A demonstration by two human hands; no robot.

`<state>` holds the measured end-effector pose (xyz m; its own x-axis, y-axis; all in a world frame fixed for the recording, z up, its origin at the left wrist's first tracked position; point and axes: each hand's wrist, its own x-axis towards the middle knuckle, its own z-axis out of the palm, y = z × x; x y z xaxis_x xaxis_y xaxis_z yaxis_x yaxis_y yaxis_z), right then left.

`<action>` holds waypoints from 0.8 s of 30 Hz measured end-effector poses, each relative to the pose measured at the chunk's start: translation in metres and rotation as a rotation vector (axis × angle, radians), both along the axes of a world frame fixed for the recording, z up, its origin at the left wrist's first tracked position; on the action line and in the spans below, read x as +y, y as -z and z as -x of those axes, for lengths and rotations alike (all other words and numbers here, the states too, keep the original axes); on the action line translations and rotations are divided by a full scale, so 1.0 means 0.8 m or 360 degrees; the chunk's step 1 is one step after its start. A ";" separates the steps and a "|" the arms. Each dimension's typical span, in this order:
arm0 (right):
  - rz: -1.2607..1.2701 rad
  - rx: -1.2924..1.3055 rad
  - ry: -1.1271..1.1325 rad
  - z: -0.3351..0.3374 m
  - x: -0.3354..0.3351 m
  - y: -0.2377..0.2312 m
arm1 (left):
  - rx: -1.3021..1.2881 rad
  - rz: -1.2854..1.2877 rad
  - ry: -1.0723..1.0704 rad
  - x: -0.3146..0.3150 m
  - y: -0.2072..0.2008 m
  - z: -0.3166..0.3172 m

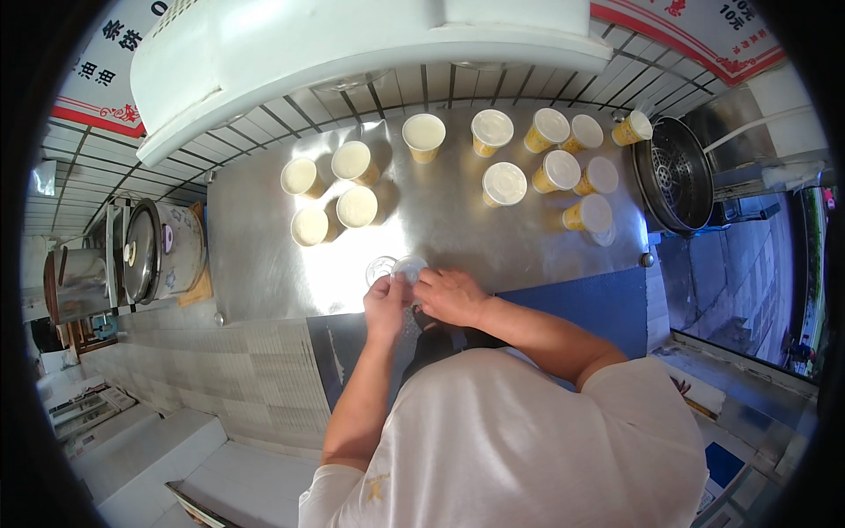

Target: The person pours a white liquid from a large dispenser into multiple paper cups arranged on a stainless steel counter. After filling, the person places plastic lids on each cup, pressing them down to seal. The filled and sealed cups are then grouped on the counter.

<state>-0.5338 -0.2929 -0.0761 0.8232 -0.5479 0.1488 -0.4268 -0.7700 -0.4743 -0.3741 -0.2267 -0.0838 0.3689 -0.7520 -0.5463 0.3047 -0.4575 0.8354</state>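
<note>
Left hand [384,305] and right hand [452,296] both pinch clear lid [410,266], centre frame; nearest filled cup [357,207] upright, up-left, left hand closer.

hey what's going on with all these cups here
A person has a clear lid between their left hand and right hand, near the front edge of a steel table. Open cups of something pale stand mostly to the left; lidded cups stand to the right.
</note>
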 end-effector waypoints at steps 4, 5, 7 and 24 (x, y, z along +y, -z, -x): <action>-0.0458 -0.0342 0.0208 -0.014 -0.027 0.008 | -0.0018 0.0002 -0.0079 0.026 0.002 -0.025; -0.0445 -0.0383 0.0510 -0.018 -0.040 0.012 | -0.0023 0.0006 -0.0089 0.036 -0.001 -0.032; -0.0675 -0.0369 0.1008 -0.029 -0.093 0.027 | -0.0176 -0.0148 0.0086 0.058 -0.011 -0.044; -0.0757 -0.0790 0.1468 -0.089 -0.251 0.069 | 0.0377 -0.0054 0.0321 0.153 -0.061 -0.054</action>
<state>-0.4627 -0.4937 -0.1310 -0.0119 -0.9992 -0.0386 -0.4198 0.0400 -0.9067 -0.3305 -0.1045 -0.0352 0.0736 -0.7770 -0.6252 0.3891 -0.5549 0.7353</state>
